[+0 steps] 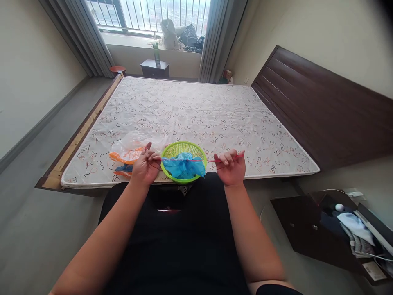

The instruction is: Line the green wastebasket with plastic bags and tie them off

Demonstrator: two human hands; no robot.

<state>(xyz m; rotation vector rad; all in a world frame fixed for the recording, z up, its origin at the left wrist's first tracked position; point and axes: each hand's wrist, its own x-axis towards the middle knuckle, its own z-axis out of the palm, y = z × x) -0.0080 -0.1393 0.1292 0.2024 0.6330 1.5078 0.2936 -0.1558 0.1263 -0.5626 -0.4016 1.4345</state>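
A blue plastic bag point(183, 167) is stretched out over a lime-green plastic basket point(184, 146) at the near edge of the bed. My left hand point(146, 167) pinches the bag's left end, with its thumb raised. From the bag's right side a thin red drawstring point(209, 161) runs taut to my right hand point(231, 167), whose fingers are closed on it. A short red end pokes out beyond those fingers. Beside my left hand lies a clear and orange plastic bag point(130, 152) on the mattress. The bag hides most of the basket's inside.
The letter-patterned mattress point(190, 110) fills the middle, with a dark headboard point(322, 90) on the right. A small table point(155, 67) with a green bottle point(156, 54) stands by the window. Cluttered dark furniture point(303, 221) is at lower right.
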